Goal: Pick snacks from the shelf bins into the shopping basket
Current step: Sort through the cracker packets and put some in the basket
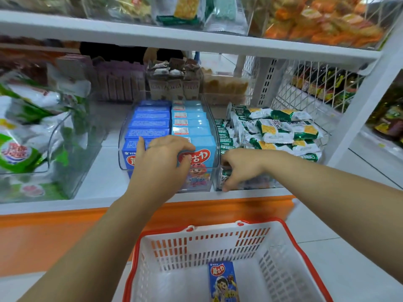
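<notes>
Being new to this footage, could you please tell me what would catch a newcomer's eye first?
In the shelf bins, the left hand curls its fingers over the front light-blue box and the right hand pinches a green packet alongside. Below, a red-and-white basket holds one dark-blue box.

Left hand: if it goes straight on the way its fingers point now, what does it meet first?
The front light-blue cardboard carton with the red heart logo, standing in the clear plastic bin. The left hand looks already against its face, though depth is unclear.
</notes>
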### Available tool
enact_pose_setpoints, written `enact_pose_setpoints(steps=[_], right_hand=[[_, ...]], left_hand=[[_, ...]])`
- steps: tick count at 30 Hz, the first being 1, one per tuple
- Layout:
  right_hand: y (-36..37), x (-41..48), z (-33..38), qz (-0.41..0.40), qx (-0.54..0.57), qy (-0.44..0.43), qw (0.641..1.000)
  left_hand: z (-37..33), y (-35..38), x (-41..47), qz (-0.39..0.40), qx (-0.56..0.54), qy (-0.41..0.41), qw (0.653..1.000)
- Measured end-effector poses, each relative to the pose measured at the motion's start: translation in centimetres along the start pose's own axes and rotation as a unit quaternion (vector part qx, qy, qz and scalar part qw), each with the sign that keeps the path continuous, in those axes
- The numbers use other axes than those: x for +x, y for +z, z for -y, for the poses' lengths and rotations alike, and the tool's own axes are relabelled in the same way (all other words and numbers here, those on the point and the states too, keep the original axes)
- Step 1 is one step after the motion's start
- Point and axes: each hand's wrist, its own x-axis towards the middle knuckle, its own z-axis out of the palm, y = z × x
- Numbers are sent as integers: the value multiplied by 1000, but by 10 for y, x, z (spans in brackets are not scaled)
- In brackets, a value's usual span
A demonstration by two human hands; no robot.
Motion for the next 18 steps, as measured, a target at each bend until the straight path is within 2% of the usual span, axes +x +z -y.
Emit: enact_pose_setpoints(steps=[4,12,14,18], right_hand=[[-2,1,0,19,13,9,1000],[0,-3,5,-13,-42,14,999],[-3,-4,4,-14,-18,22,1000],[-9,-6,-3,15,99,40,994]], left_hand=[[0,0,-1,10,11,5,1000],[-1,0,-2,12,13,5,1000],[-2,-1,-2,13,11,4,1000],[-2,-1,-2,18,14,2,1000]])
